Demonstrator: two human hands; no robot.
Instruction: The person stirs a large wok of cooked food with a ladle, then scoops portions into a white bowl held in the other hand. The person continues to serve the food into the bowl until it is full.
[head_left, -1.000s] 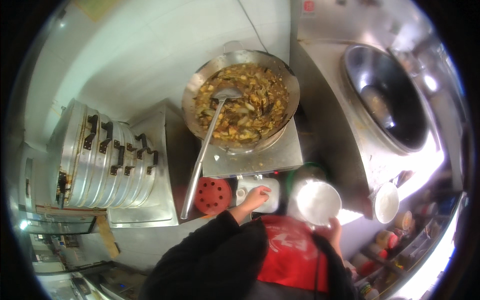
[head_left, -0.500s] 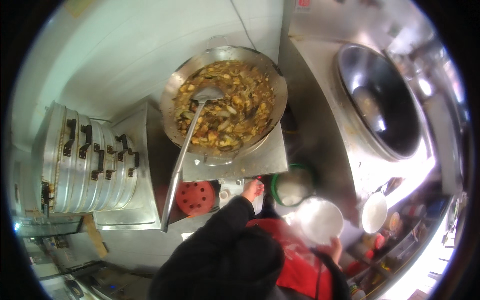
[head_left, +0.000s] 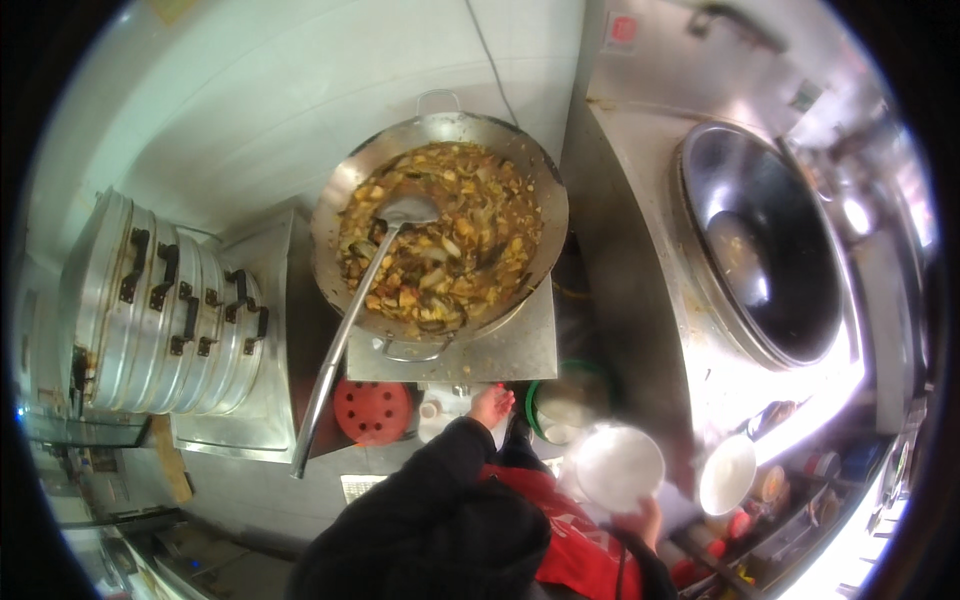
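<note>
Left hand (head_left: 493,405) sits near the stove's (head_left: 470,360) front edge, its grip unclear; rightward, a red apron (head_left: 585,562) bears partial white print, a white bowl (head_left: 620,466) lies just up-left of the right hand (head_left: 640,520), clamped on its rim, and a red-and-white label (head_left: 621,33) shows above.

Steel stove (head_left: 500,362): wide wok (head_left: 330,210) on it, food inside. Left steel tabletop (head_left: 235,432): steamer stack (head_left: 185,320), near edge showing. Right steel tabletop (head_left: 640,190): dark wok (head_left: 790,230) set in, apart from left edge.
</note>
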